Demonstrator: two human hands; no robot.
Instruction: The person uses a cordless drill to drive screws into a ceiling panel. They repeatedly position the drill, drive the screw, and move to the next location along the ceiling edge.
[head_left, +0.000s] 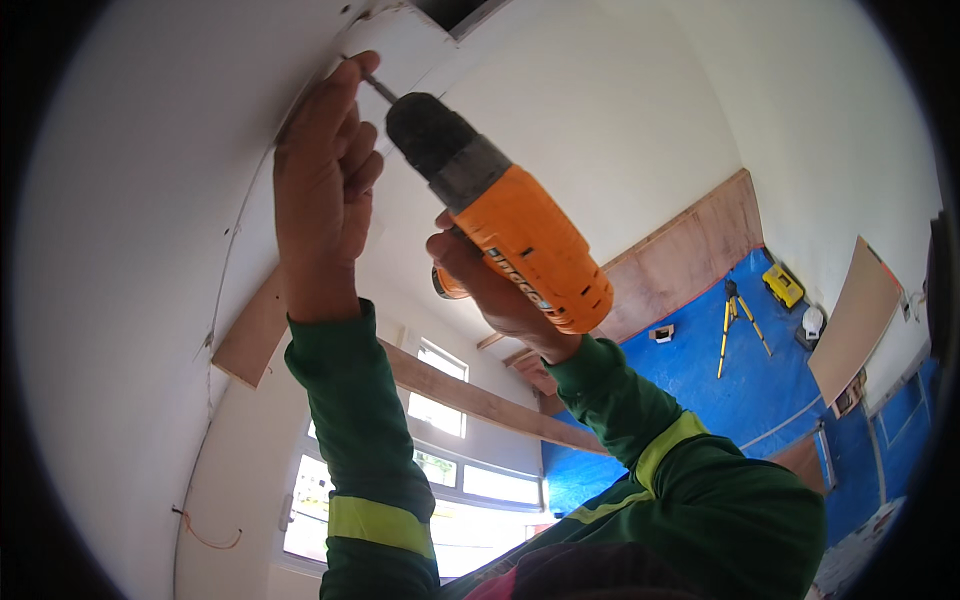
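My right hand grips an orange INGCO cordless drill driver by its handle. From its black chuck a thin driver bit points up and left. At the bit's far end, the thumb and index finger of my left hand pinch what looks like a small screw, mostly hidden by the fingertips. These fingers are close against a white panel surface, near a seam running down it. Whether the screw touches the panel cannot be made out.
A long wooden board crosses behind my arms. Blue sheeting covers the floor, with a yellow-legged tripod, a yellow case and a leaning brown panel. Orange wire sticks out of the wall. A dark opening lies above.
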